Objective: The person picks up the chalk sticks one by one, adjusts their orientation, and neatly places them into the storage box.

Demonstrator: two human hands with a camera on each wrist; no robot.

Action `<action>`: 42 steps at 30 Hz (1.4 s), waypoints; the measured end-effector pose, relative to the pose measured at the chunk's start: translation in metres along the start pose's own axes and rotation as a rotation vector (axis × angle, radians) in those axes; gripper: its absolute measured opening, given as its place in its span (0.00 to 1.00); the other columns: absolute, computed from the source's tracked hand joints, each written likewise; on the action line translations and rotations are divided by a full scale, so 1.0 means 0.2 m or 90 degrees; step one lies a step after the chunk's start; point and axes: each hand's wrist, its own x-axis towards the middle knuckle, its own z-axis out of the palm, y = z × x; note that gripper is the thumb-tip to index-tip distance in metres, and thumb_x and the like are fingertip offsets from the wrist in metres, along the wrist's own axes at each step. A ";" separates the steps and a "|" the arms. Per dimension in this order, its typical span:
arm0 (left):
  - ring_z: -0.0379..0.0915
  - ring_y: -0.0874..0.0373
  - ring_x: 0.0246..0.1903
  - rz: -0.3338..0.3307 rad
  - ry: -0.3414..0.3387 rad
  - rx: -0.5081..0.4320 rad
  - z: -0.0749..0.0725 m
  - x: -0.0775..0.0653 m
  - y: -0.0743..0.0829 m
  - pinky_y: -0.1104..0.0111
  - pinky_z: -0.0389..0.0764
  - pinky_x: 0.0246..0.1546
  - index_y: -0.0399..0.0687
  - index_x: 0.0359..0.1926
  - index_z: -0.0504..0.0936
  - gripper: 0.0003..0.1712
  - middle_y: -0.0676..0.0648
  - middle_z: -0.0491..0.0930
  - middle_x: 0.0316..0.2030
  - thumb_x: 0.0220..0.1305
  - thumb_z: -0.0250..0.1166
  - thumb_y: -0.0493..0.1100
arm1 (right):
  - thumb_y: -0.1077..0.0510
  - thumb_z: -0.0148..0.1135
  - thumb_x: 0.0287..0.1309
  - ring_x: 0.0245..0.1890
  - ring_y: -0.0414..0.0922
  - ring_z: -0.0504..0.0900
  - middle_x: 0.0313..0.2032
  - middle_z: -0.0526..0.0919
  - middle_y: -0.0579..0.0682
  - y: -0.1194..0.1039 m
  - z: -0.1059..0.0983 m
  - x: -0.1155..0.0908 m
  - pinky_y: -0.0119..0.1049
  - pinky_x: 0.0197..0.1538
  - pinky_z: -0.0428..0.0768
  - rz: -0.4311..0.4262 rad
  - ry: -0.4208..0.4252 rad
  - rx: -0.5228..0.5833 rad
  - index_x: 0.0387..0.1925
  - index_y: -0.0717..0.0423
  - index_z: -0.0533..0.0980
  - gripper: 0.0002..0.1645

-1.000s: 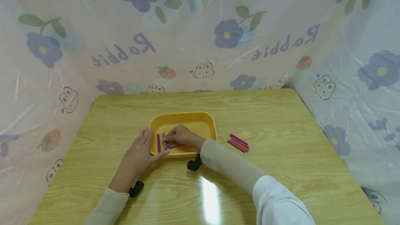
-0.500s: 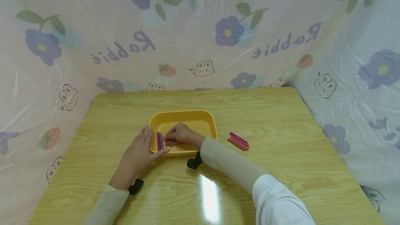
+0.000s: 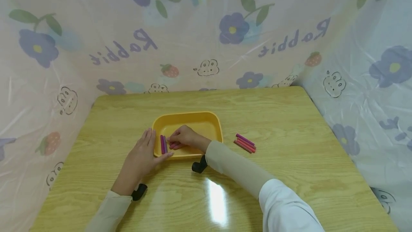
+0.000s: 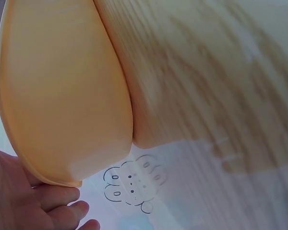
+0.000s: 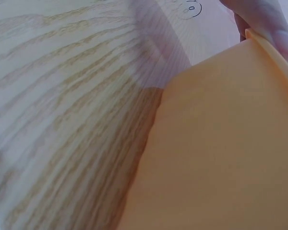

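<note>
In the head view, a yellow tray (image 3: 154, 120) holds a magenta crayon-like stick (image 3: 162, 144) and a purple stick (image 3: 165, 144), side by side at its left end. My left hand (image 3: 141, 155) rests along the tray's left side with fingers straight, its thumb on the front rim. Inside the tray is my right hand (image 3: 186, 137), fingers bent and fingertips just right of the purple stick. Reddish-pink sticks (image 3: 175, 146) show beneath these fingers; whether they are held or lying there, I cannot tell. Both wrist views show mostly the tray's outer wall (image 4: 67, 86).
Several magenta, red and brown sticks (image 3: 245, 143) lie in a small bunch on the wooden table (image 3: 283, 182), right of the tray. A patterned sheet (image 3: 180, 46) hangs behind the table and at both sides. Black wrist mounts (image 3: 199, 165) sit close to the tray's front.
The right fingers moved the purple stick left, against the magenta one, and let it go. They then drew slightly right of it. The left hand stays in place.
</note>
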 end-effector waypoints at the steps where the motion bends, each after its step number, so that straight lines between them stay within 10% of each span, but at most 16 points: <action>1: 0.42 0.39 0.68 -0.002 -0.001 -0.002 0.00 0.00 0.00 0.47 0.55 0.62 0.31 0.70 0.47 0.64 0.31 0.47 0.68 0.52 0.45 0.80 | 0.60 0.61 0.59 0.27 0.47 0.85 0.27 0.84 0.57 0.00 0.00 0.00 0.36 0.32 0.83 -0.001 -0.001 -0.001 0.35 0.69 0.80 0.12; 20: 0.41 0.40 0.68 -0.002 0.002 -0.007 -0.02 0.02 -0.01 0.47 0.53 0.63 0.32 0.70 0.47 0.64 0.32 0.46 0.69 0.51 0.45 0.80 | 0.55 0.59 0.61 0.26 0.48 0.84 0.27 0.84 0.57 -0.06 0.00 -0.01 0.36 0.30 0.83 -0.016 0.007 -0.038 0.34 0.67 0.81 0.16; 32: 0.40 0.40 0.68 0.004 -0.002 -0.004 -0.02 0.03 -0.02 0.47 0.53 0.63 0.31 0.70 0.47 0.65 0.32 0.45 0.69 0.51 0.45 0.80 | 0.54 0.58 0.62 0.33 0.50 0.84 0.36 0.82 0.62 -0.07 -0.04 -0.02 0.41 0.38 0.82 -0.121 0.053 0.043 0.44 0.72 0.77 0.21; 42: 0.40 0.41 0.69 -0.002 -0.004 -0.007 0.00 0.01 -0.01 0.49 0.52 0.64 0.31 0.70 0.46 0.64 0.32 0.46 0.69 0.52 0.46 0.79 | 0.53 0.56 0.64 0.38 0.52 0.82 0.44 0.77 0.70 -0.12 -0.22 -0.19 0.45 0.45 0.80 -0.172 0.035 0.095 0.50 0.75 0.72 0.26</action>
